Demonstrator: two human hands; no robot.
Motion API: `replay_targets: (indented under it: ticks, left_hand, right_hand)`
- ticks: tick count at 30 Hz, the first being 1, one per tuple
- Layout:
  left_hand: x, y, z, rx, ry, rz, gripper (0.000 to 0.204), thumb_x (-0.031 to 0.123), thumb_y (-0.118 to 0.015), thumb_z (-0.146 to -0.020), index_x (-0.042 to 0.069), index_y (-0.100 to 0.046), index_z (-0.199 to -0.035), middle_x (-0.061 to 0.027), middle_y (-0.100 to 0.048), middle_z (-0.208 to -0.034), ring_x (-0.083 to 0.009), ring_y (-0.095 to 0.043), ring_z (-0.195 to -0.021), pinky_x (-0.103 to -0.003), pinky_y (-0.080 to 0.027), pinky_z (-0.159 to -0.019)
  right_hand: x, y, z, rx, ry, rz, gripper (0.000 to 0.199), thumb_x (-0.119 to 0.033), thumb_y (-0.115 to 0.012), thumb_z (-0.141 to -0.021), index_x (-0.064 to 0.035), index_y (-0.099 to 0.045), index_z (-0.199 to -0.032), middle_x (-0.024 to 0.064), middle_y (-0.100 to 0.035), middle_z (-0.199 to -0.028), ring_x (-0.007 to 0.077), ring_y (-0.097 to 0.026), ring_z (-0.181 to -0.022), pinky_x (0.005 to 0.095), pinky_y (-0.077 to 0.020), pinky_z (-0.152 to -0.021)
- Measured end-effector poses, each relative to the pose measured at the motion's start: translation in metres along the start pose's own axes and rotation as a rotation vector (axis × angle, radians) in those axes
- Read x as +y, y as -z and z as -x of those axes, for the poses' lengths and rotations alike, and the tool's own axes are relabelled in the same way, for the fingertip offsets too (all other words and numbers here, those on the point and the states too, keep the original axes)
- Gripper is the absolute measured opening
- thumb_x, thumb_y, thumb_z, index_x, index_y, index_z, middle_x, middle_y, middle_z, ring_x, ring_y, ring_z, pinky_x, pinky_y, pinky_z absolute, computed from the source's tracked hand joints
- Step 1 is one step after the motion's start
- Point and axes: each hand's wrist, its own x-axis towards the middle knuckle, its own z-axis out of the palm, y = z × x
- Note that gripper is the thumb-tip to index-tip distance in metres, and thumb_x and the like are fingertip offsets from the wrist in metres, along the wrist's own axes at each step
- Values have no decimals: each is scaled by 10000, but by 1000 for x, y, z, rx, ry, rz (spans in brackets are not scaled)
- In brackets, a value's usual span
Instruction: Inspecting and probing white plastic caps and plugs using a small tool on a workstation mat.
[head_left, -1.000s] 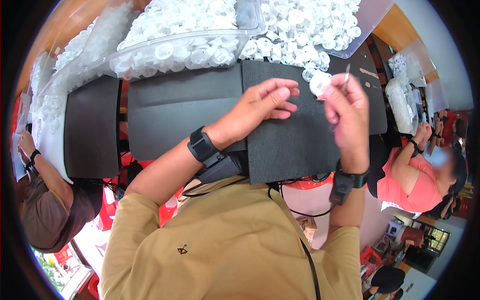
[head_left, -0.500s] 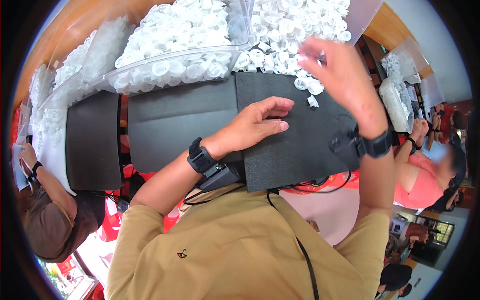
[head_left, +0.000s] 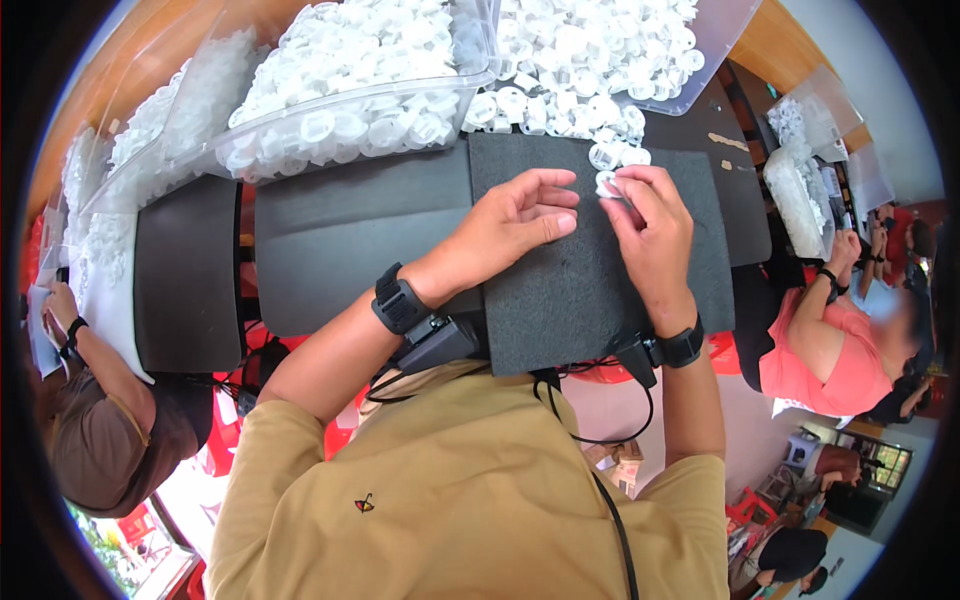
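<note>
My right hand (head_left: 657, 238) is over the far part of a dark grey mat (head_left: 555, 310), its thumb and fingertips closed on a small round white plastic part (head_left: 605, 185). To its left, my left hand (head_left: 505, 232) hovers above the mat's left edge. Its fingers are loosely bent, the thumb stands apart, and nothing shows between them. Just beyond the right fingertips, a couple of similar white parts (head_left: 604, 155) lie at the mat's far edge. They adjoin a loose heap of white parts (head_left: 570, 115).
A clear plastic tub (head_left: 340, 100) full of white parts stands at the far left, beside another tipped clear bin (head_left: 690, 95) spilling parts. Cables (head_left: 610, 437) hang below the mat. Co-workers sit on the left (head_left: 105, 420) and right (head_left: 830, 350).
My right hand has come down and nearer from the heap, and now pinches a white part. The loose white part on the mat no longer shows there. My left hand has barely moved.
</note>
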Motion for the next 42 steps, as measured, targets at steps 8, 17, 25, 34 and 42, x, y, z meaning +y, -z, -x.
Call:
replay_targets:
  ticks: [8, 17, 25, 34, 42]
  left_hand:
    - [0, 6, -1, 60, -11, 175, 317, 116, -610, -939, 11, -557, -1233, -71, -613, -1167, -141, -587, -1088, -295, -496, -960]
    - [8, 3, 1, 45, 30, 317, 343, 87, -644, -908, 27, -550, -1233, -68, -606, -1176, -144, -593, -1086, -301, -499, -969]
    - [4, 4, 0, 39, -52, 333, 344, 28, -666, -877, 23, -554, -1201, -68, -604, -1170, -151, -591, -1087, -307, -498, -969]
    - [4, 0, 0, 107, -161, 162, 362, -44, -693, -825, 10, -568, -1160, -75, -616, -1146, -159, -600, -1077, -309, -495, -958]
    - [9, -3, 3, 129, -163, 59, 348, -37, -695, -826, -3, -590, -1157, -86, -621, -1166, -163, -598, -1088, -314, -491, -966]
  right_hand:
    - [-30, -7, 4, 0, -27, -346, 215, 24, -742, -730, -23, -677, -930, 50, -626, -964, 137, -595, -679, 254, -474, -542]
    - [-25, -9, -3, 27, 89, -351, 239, 51, -741, -722, -27, -686, -942, 22, -648, -961, 49, -498, -574, 210, -407, -497]
    - [-36, -3, 3, 10, -199, -497, 289, 62, -727, -732, -31, -673, -1000, 18, -650, -999, 24, -477, -587, 192, -386, -507]
    - [-39, -4, 9, -23, -446, -726, 198, -31, -682, -845, 12, -647, -1035, 5, -646, -931, 7, -487, -619, 173, -386, -527]
    - [-36, -4, 9, -59, -507, -822, 189, -58, -681, -864, 8, -639, -1036, 2, -647, -849, 4, -499, -633, 166, -397, -529]
